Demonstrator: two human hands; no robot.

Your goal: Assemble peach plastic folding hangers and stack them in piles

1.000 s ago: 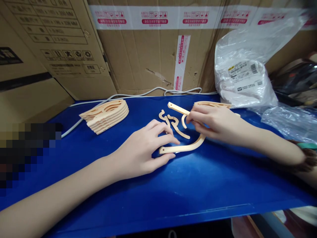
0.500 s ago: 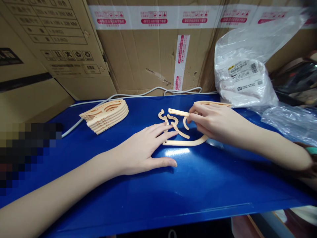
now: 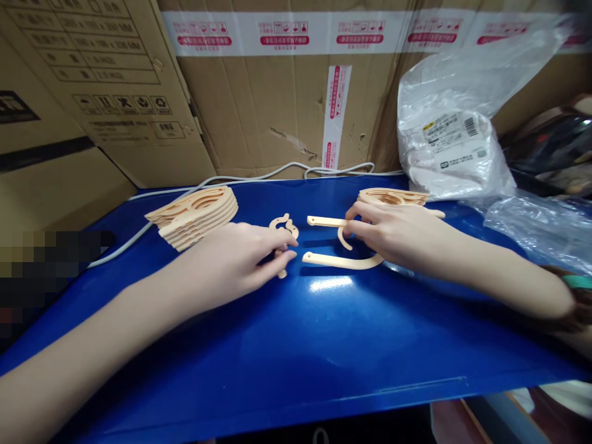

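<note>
In the head view, my right hand [image 3: 383,231] is closed on a pale beige U-shaped frame [image 3: 342,261]. The frame's two straight arms point left, each with a small hole at its end, and its bend is partly hidden by the hand. A thin curved hook [image 3: 345,239] shows between the arms. My left hand [image 3: 250,256] is to the left of the frame, fingers bent and pinched around small beige curved pieces [image 3: 284,223] with wavy, hook-like ends. The fingers cover part of these pieces.
A stack of beige curved frames [image 3: 198,213] lies at the left, and another stack [image 3: 393,197] lies behind my right hand. Cardboard boxes [image 3: 259,111] wall the back of the blue table [image 3: 296,357]. A white cable [image 3: 259,179] runs along it. Clear plastic bags [image 3: 456,148] are at right.
My left hand has drawn back to the left, taking the small curved pieces away from the U-shaped frame. Its flat, spread fingers have closed into a pinch. My right hand stays on the frame.
</note>
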